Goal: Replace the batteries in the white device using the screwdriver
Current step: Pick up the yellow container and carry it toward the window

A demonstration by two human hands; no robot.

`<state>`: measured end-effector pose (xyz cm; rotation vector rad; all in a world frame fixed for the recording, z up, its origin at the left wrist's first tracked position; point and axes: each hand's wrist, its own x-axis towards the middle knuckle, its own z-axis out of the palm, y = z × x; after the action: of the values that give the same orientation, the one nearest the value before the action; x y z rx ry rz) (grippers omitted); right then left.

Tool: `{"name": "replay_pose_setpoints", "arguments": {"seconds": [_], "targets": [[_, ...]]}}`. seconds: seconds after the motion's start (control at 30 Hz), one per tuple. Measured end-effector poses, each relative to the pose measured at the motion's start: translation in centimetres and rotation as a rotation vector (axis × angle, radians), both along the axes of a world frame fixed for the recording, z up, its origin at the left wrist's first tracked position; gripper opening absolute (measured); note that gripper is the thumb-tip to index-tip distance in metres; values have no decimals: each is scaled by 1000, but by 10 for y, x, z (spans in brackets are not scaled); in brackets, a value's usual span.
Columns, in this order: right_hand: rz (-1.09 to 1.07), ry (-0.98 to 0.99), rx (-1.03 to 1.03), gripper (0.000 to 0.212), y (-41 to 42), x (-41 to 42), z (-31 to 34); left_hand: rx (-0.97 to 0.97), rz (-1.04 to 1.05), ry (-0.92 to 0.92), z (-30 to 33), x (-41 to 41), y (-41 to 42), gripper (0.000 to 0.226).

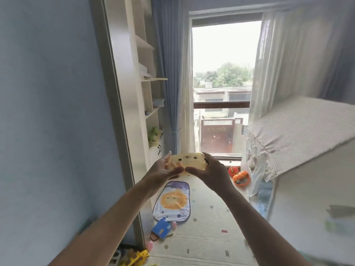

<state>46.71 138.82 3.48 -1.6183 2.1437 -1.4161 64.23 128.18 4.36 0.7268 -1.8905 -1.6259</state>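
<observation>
A pale cream device (187,161) with a small animal face of dark dots is held up in front of me, at arm's length, before the window. My left hand (166,169) holds its left end, thumb along the lower front edge. My right hand (210,169) grips its right end, fingers curled round the back and thumb meeting the left thumb under the face. No screwdriver or batteries can be seen.
Below lies a patterned play mat (207,233) with a small lion-print pillow (172,202), a blue box (161,229), orange plush toys (240,175) and a yellow toy (134,259). A white shelf unit (148,89) stands left, a white playhouse (307,150) right.
</observation>
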Motion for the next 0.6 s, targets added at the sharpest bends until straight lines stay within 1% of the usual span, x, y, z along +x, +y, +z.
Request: {"name": "replay_pose_setpoints", "arguments": {"seconds": [0.07, 0.13, 0.2, 0.37, 0.47, 0.53, 0.6], "targets": [[-27, -2, -9, 72, -13, -34, 1, 8, -23, -4, 1, -38, -20, 118], [-41, -3, -16, 72, -32, -67, -3, 2, -45, -13, -1, -71, -44, 115], [-53, -7, -9, 75, -56, -94, -11, -12, -57, -28, -7, -101, -70, 114], [-68, -18, 12, 89, -141, -167, -29, -18, -99, -29, -23, -174, -166, 122], [-79, -35, -10, 78, -201, -206, -29, -34, -117, -25, -24, -216, -229, 119], [-95, -28, -29, 72, -246, -231, -25, -21, -120, -1, -21, -246, -272, 111], [-94, -45, -34, 70, -289, -258, -20, -5, -123, 3, -15, -275, -317, 104]]}}
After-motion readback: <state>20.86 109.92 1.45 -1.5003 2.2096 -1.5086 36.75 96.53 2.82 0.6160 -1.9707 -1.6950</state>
